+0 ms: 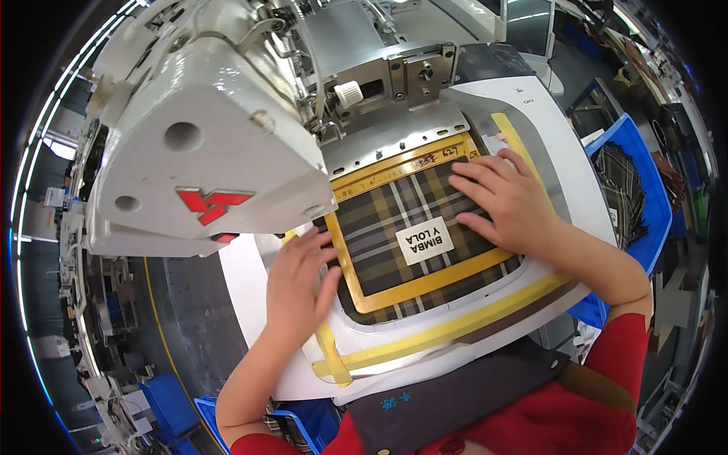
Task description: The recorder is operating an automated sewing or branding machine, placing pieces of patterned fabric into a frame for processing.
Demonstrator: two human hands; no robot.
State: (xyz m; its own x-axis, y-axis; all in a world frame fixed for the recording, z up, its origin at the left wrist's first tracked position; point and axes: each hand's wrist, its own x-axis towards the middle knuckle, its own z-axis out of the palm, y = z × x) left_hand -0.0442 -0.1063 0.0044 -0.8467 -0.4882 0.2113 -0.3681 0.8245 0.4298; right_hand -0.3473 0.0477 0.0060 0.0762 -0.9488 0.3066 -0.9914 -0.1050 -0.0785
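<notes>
On the board: cloth, with frame on top and 1 label inside frame. Along frame's left side, left hand; over its right side, right hand. Behind frame, plate; to the left, machine; far right, bin with fabric inside.

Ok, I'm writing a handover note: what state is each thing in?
Plaid fabric: spread flat
Yellow frame: lying on the fabric
White label: flat, print upside down
Left hand: open, at the frame's left edge
Right hand: open, over fabric and frame
Industrial sewing machine: can't tell whether running
Right blue bin: holding plaid pieces
</notes>
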